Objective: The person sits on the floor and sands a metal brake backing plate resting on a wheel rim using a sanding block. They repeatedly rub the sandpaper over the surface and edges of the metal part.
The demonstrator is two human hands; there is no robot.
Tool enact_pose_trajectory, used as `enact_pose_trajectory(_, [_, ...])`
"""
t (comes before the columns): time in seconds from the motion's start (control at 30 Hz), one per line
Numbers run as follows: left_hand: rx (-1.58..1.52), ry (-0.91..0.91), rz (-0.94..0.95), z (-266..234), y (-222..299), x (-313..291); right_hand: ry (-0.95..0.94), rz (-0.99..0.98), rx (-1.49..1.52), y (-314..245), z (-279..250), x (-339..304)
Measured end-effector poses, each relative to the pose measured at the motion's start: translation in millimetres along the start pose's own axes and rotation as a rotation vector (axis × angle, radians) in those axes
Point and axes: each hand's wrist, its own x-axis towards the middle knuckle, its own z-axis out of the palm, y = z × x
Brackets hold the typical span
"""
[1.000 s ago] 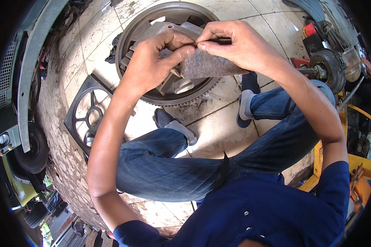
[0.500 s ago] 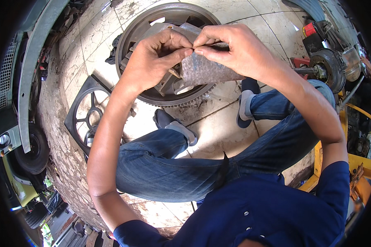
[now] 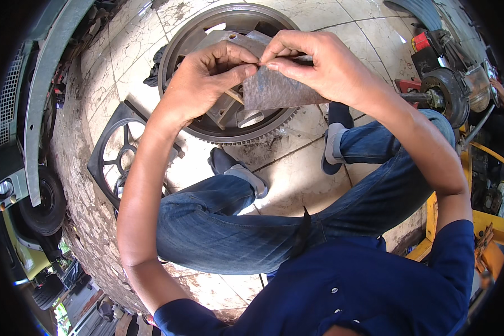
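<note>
A worn, speckled brown-grey sheet of sandpaper (image 3: pixel 280 92) hangs below my fingers, above a large toothed flywheel (image 3: pixel 176 56) lying on the tiles. My left hand (image 3: pixel 210 75) pinches the sheet's upper left corner between thumb and forefinger. Right beside it, my right hand (image 3: pixel 313 61) also pinches the top edge, the fingertips of both hands almost touching. The right palm hides part of the sheet. Inside the flywheel's ring, flat metal parts show, partly covered by my hands and the sandpaper.
A black fan shroud (image 3: pixel 103 145) lies on the floor at the left. A vehicle axle with a brake drum (image 3: pixel 445 89) stands at the right, near a yellow frame (image 3: pixel 431 215). At the far left are a vehicle's bumper (image 3: pixel 33 112) and tyre (image 3: pixel 45 201).
The sandpaper has tilted, its lower edge rising a little and its lower left corner shifting left. Both hands have moved slightly and keep their pinch.
</note>
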Motion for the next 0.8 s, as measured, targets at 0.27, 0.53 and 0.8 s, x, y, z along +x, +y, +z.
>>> enact_pose_trajectory(0.27, [-0.035,0.048,-0.021,-0.6,1.0,-0.1,0.107,-0.271,-0.253,2.4,2.7,-1.2])
enact_pose_trajectory(0.53, [0.075,0.043,0.002,-2.8,0.5,0.8,0.102,-0.162,-0.145,0.7,4.8,-2.1])
enact_pose_trajectory(0.8, [0.055,0.045,0.128,-1.8,-4.0,2.6,0.04,0.147,0.147,-2.7,3.7,0.5])
